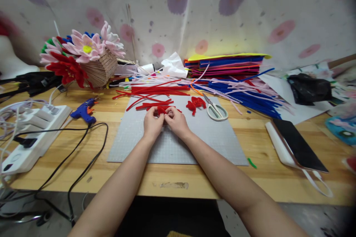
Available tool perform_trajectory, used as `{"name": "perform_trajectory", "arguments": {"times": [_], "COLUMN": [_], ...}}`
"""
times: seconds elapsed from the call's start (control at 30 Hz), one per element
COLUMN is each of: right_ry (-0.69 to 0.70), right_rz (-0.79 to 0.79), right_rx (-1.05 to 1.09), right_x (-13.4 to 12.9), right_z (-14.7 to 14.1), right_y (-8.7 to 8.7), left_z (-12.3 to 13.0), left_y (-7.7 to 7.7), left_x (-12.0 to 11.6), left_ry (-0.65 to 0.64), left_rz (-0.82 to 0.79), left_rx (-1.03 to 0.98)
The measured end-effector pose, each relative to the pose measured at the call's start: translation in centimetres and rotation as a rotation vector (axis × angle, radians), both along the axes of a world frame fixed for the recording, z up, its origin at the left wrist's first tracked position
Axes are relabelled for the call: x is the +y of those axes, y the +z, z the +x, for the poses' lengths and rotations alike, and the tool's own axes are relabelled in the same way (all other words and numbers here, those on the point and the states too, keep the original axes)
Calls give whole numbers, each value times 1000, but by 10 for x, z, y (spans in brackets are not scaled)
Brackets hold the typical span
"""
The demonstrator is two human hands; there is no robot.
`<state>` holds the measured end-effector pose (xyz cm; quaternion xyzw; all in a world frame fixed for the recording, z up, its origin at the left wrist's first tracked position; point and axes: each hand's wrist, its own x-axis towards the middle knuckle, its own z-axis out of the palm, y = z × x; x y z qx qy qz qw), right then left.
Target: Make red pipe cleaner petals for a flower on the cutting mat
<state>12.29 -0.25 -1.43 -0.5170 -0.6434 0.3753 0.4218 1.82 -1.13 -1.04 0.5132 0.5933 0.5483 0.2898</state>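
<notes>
My left hand [154, 121] and my right hand [175, 121] meet over the grey cutting mat [217, 144], fingertips pinched together. Between them is a red pipe cleaner [161, 109], partly hidden by the fingers; its exact shape does not show. Just beyond the hands, straight red pipe cleaners [148, 98] lie on the mat's far part, with a thicker bunch of red ones [160, 90] behind. To the right of my right hand rests a bent, bundled red pipe-cleaner piece [195, 104]. Scissors [216, 111] with pale handles lie beside it, blades pointing away.
On the left are a blue glue gun [84, 110], a white power strip [36, 137] with black cables, and a basket [101, 67] of pipe-cleaner flowers. Stacked coloured pipe cleaners [225, 66] and loose blue ones [258, 100] fill the back. A phone [300, 144] lies at right.
</notes>
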Motion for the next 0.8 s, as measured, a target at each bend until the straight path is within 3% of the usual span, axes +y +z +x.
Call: {"name": "perform_trajectory", "arguments": {"times": [0.13,0.47,0.8], "right_ry": [35,68,-101], "right_rz": [-77,-55,110], "right_rx": [46,125,-66], "right_x": [3,5,-1], "right_z": [2,5,4], "right_y": [0,-5,-1], "left_z": [-1,-5,-3], "left_y": [-2,1,6], "left_x": [2,0,-3], "left_ry": [-20,-123,-41], "left_rz": [-72,10,-19], "left_rx": [-126,-51,174]}}
